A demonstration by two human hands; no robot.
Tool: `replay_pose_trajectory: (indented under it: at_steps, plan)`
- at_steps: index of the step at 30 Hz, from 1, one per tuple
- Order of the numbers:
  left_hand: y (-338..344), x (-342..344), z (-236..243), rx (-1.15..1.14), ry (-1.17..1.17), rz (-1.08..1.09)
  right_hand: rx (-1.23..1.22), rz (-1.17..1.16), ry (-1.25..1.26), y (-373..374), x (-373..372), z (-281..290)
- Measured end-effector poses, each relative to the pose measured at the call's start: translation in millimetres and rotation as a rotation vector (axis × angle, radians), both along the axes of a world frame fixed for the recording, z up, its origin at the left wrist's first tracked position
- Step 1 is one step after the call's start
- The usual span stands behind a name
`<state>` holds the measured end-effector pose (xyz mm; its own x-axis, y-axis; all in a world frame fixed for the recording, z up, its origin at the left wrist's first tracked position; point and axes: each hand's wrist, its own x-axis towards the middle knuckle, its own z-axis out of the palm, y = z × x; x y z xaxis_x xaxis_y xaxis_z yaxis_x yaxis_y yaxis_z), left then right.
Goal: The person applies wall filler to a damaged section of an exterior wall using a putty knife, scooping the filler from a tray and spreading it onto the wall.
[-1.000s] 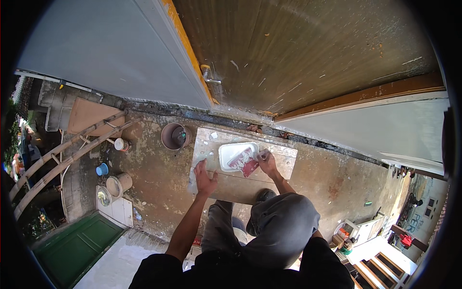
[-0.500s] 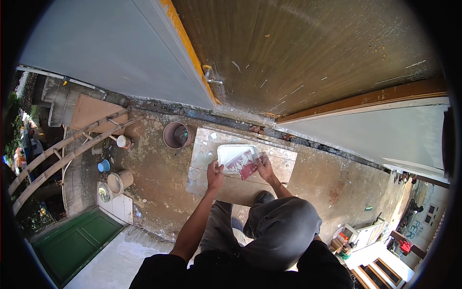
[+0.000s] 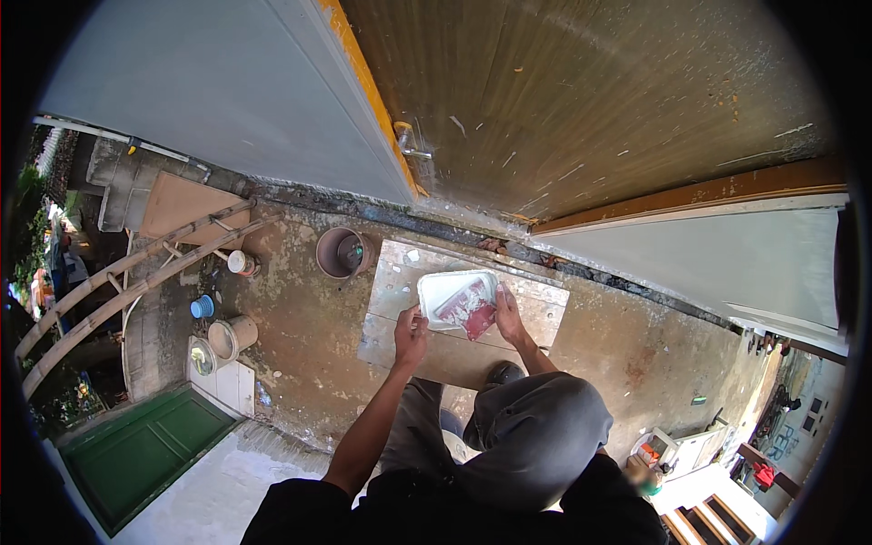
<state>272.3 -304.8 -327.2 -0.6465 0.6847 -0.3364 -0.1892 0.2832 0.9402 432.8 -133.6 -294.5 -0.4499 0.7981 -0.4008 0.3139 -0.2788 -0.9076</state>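
Note:
A white rectangular tray (image 3: pixel 436 289) is held above a low wooden bench (image 3: pixel 386 304). Inside it lies a flat dark-red scraper-like piece (image 3: pixel 476 314), smeared with white and jutting past the tray's near edge. My left hand (image 3: pixel 411 337) is closed on the tray's near left corner. On the opposite side, my right hand (image 3: pixel 510 320) grips the tray's right edge, close to the red piece. Whether its fingers also press on that piece, I cannot tell. White residue covers part of the tray's inside.
A brown bucket (image 3: pixel 344 253) stands left of the bench. Farther left are a paint can (image 3: pixel 242 263), a blue pot (image 3: pixel 202 306), a beige bucket (image 3: pixel 232 337) and a bamboo ladder (image 3: pixel 136 292). A large brown door (image 3: pixel 581 109) rises ahead.
The view has shifted slightly, so the bench and surroundings appear a little farther right. Both hands keep hold of the tray; my right-hand fingers lie straighter along its edge.

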Motion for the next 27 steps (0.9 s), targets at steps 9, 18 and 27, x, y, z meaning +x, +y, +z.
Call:
replay_pose_trajectory:
  at_steps: [9, 18, 27]
  plan:
    - [3.6, 1.0, 6.5, 0.225, -0.014, -0.030, -0.039, -0.004, 0.118, 19.8, 17.4, -29.1]
    - [-26.9, -16.0, 5.9, -0.423, 0.578, -0.110, -0.045, -0.123, 0.220, 12.3, 16.2, 5.5]
    - [-68.9, -8.6, -25.1, -0.993, 0.386, -0.472, -0.164, -0.116, 0.332, 35.9, 19.9, 38.9]
